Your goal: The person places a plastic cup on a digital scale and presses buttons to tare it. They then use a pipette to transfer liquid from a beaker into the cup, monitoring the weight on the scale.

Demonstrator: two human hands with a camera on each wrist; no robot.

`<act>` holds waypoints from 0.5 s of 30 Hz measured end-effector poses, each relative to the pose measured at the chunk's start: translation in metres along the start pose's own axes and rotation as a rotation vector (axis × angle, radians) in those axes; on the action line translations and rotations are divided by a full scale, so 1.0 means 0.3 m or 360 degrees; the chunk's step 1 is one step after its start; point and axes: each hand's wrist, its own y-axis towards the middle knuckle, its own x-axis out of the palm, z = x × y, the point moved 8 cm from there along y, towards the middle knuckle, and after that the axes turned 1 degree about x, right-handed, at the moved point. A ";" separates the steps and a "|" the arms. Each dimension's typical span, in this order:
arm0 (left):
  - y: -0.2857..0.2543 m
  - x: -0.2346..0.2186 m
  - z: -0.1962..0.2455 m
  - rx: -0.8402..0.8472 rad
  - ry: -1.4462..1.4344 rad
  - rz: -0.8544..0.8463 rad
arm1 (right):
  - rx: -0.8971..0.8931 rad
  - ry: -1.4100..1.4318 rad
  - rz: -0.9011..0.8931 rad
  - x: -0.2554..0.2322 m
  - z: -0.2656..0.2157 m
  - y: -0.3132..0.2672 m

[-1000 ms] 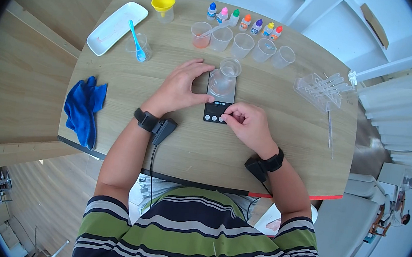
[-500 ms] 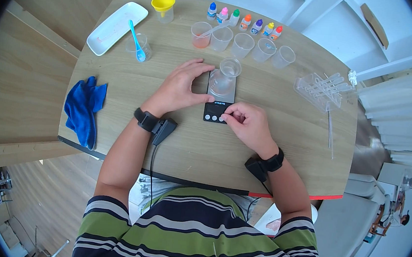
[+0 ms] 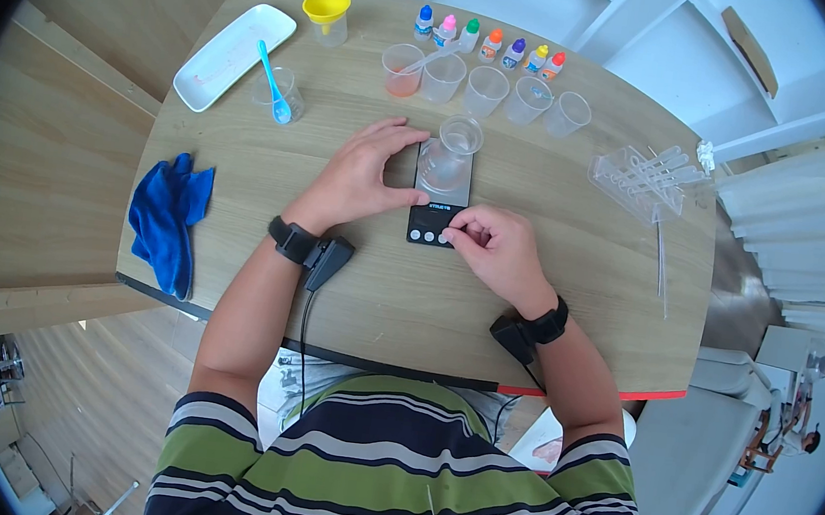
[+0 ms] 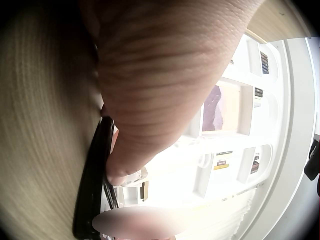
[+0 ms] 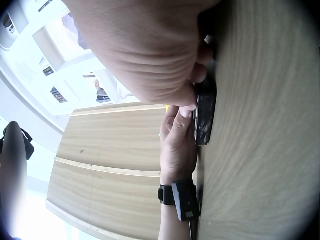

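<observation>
Two hands frame a small scale (image 3: 431,217) bearing a clear flask (image 3: 444,172).
Left hand (image 3: 361,174), fingers spread, lies at the scale's left edge; right hand (image 3: 498,244) pinches its near-right corner, seemingly to steady it. The flask stands on the scale's plate, likely so its weight registers.

The left forearm (image 3: 250,321) and the right forearm (image 3: 579,376) both reach forward and slant inward. The left hand (image 3: 366,174) has its fingers extended forward, with the thumb spread wide apart from them. The right hand (image 3: 496,246) has curled fingers, its thumb pointing leftward.
</observation>
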 end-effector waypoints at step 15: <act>0.001 0.003 -0.002 0.0023 0.0018 0.0004 | -0.0014 -0.0010 -0.0026 0.001 -0.009 -0.002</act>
